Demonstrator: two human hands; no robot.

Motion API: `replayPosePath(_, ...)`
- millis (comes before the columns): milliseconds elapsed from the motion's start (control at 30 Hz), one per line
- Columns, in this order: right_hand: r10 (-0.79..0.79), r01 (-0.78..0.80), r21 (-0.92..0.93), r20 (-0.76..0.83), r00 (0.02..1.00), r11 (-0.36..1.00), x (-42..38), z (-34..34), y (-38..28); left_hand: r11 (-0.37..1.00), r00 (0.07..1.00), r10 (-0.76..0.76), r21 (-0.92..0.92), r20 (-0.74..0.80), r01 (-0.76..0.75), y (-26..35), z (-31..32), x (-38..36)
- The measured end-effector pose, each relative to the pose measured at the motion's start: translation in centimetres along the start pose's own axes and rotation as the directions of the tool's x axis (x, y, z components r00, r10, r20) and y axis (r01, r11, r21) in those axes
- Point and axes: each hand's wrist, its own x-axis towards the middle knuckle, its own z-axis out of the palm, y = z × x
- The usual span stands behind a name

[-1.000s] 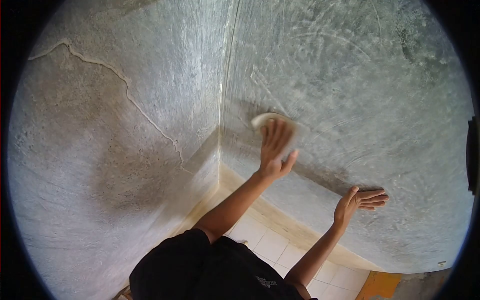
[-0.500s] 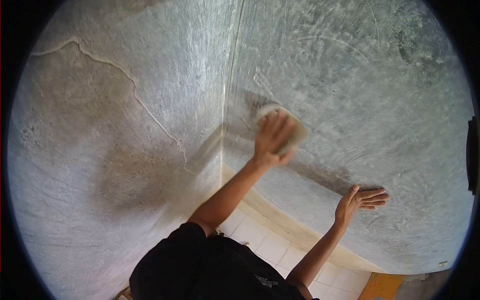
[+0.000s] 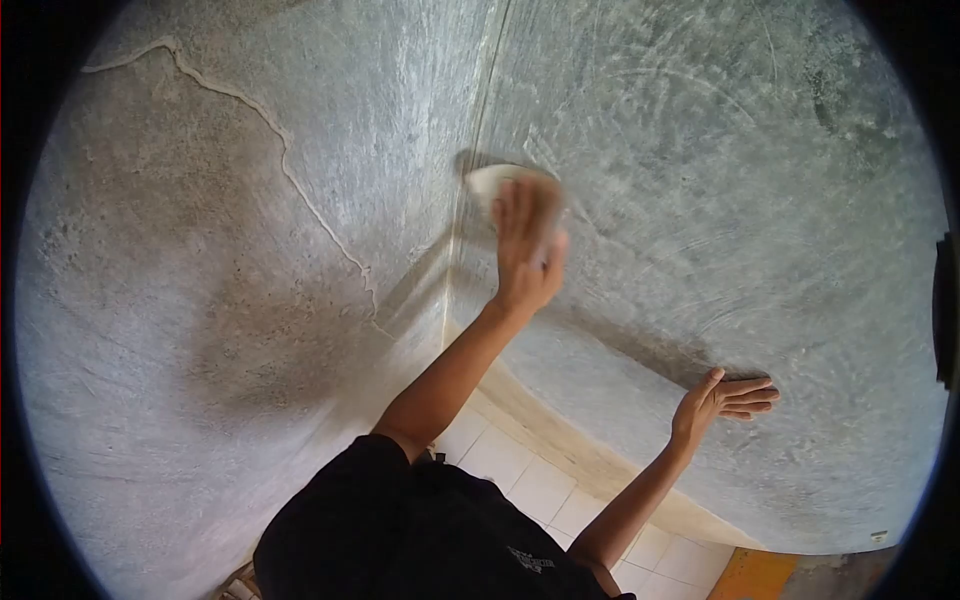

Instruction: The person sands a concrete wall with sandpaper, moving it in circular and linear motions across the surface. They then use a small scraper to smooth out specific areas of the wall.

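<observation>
Blurred by motion, my left hand presses a pale flat sheet against the grey plastered wall, close to the corner. The sheet shows past the fingertips on the left; the rest lies beneath the fingers, and its exact kind is too smeared to make out. Lower and to the right, my right hand is open, with fingers stretched out and resting on the same wall. It holds nothing.
A second wall meets this one at the corner on the left; a raised, wavy crack line runs down it. Below are a beige skirting band, white floor tiles and an orange panel. A dark object is at the right edge.
My left hand has slid the pale sheet up and left along the wall, nearer the corner. My right hand stays in place on the wall. The camera view has shifted slightly.
</observation>
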Motion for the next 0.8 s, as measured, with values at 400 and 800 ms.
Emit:
replayPosePath(400, 0.047, -0.043, 0.026, -0.165, 0.985, 0.999, -1.0, 2.4, -1.6, 0.944, 0.931, 0.326, -0.004, 0.163, -0.33, -2.3, -1.1, -0.6)
replayPosePath(800, 0.031, -0.031, 0.006, -0.173, 0.984, 1.0, -7.5, 12.7, -5.7, 0.997, 0.971, 0.071, -0.005, 0.229, -0.072, -0.3, -0.9, -1.8)
